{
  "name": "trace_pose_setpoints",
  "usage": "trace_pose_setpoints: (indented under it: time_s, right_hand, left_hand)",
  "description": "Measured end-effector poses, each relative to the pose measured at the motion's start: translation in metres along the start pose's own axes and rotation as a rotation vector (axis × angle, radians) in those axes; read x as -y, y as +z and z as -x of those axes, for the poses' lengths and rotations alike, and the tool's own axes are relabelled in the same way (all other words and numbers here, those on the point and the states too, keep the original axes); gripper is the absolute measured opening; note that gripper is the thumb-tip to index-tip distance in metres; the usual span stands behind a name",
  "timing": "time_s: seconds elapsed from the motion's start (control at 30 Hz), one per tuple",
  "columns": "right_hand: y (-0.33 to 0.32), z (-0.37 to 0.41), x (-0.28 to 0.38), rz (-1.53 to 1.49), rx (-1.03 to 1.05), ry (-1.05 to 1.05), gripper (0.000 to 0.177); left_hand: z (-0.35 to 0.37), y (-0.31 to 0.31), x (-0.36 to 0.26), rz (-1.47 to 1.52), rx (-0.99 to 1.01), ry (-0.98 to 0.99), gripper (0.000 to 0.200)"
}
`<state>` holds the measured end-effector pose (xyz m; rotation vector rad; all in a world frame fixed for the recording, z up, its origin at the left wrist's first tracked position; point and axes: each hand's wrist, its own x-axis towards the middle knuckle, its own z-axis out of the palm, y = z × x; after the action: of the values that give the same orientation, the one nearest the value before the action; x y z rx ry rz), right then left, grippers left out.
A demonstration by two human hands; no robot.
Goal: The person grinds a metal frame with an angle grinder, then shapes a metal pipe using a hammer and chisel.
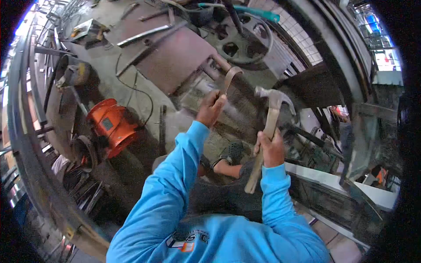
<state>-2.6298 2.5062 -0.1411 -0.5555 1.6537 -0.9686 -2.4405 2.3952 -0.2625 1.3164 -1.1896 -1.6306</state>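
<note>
My right hand (271, 148) is wrapped round the wooden handle of a claw hammer (272, 115), held with its metal head up and the handle end pointing down toward my lap. My left hand (212, 108) pinches the lower end of a curved flat metal strip (230, 79), whose upper end bends over in a hook shape. Beyond the strip lies a block-like metal piece (211, 69) at the edge of a reddish-brown metal plate (180, 57). The hammer head is apart from the strip, to its right.
An orange cylindrical blower (112, 127) stands on the floor at left, near a black cable (151, 98). A large spoked wheel (239, 41) is at the back. Metal bars (147, 35) lie on the plate. My shoe (233, 152) is below my hands. Steel frames line the right.
</note>
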Motion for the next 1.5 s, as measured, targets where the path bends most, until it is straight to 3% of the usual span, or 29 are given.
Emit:
trace_pose_setpoints:
  time_s: [0.03,0.13,0.27,0.37,0.43,0.5,0.67,0.73,0.77,0.87,0.97,1.03,1.13,1.23,1.3,1.37,1.43,1.5]
  right_hand:
    - [0.002,-0.011,-0.015,-0.08,0.02,-0.021,0.039]
    - [0.012,-0.035,-0.049,-0.209,-0.017,-0.073,0.038]
    - [0.011,-0.054,-0.088,-0.243,0.02,-0.205,0.028]
    - [0.008,-0.076,-0.12,-0.055,-0.096,-0.386,0.027]
    - [0.014,-0.078,-0.12,-0.097,-0.089,-0.411,0.027]
    - [0.019,-0.065,-0.104,-0.205,-0.037,-0.365,0.027]
    - [0.018,-0.044,-0.087,-0.119,0.002,-0.471,0.031]
    - [0.016,-0.035,-0.083,-0.027,-0.03,-0.464,0.033]
    - [0.017,-0.03,-0.083,0.034,-0.055,-0.481,0.033]
    - [0.022,-0.028,-0.075,0.163,-0.066,-0.531,0.034]
    - [0.025,-0.027,-0.054,0.241,-0.059,-0.597,0.033]
    - [0.028,-0.02,-0.037,0.268,-0.098,-0.653,0.031]
    - [0.03,-0.005,-0.011,0.361,-0.137,-0.77,0.029]
    - [0.029,0.008,0.012,0.435,-0.208,-0.821,0.03]
    - [0.03,0.018,0.033,0.447,-0.242,-0.923,0.03]
    - [0.029,0.031,0.069,0.535,-0.323,-1.15,0.03]
    - [0.042,0.043,0.103,0.432,-0.413,-1.377,0.029]
    - [0.06,0.023,0.12,0.289,-0.561,-1.226,0.038]
  left_hand:
    - [-0.014,0.002,0.01,0.161,0.093,-0.16,0.023]
    - [-0.044,0.01,0.054,-0.065,-0.025,0.103,0.026]
    - [-0.064,0.011,0.075,-0.088,-0.054,0.339,0.037]
    - [-0.07,0.003,0.071,-0.103,-0.077,0.277,0.044]
    - [-0.081,-0.007,0.071,-0.014,-0.116,0.192,0.046]
    - [-0.093,-0.027,0.07,-0.189,-0.101,0.343,0.044]
    - [-0.089,-0.045,0.066,-0.481,-0.198,0.356,0.04]
    - [-0.099,-0.052,0.057,-0.825,-0.172,0.498,0.043]
    - [-0.137,-0.065,0.117,-1.076,-0.279,0.859,0.042]
    - [-0.151,-0.059,0.153,-0.407,-0.116,0.53,0.048]
    - [-0.135,-0.058,0.132,-0.436,-0.101,0.479,0.051]
    - [-0.112,-0.052,0.104,-0.418,-0.089,0.591,0.053]
    - [-0.113,-0.042,0.112,-0.496,-0.292,0.636,0.056]
    - [-0.098,-0.047,0.087,-0.488,-0.092,0.297,0.061]
    - [-0.112,-0.039,0.105,-0.458,-0.234,0.493,0.059]
    - [-0.113,-0.038,0.117,-0.48,-0.306,0.573,0.059]
    - [-0.097,-0.04,0.096,-0.539,-0.301,0.551,0.058]
    - [-0.099,-0.04,0.094,-0.578,-0.303,0.528,0.057]
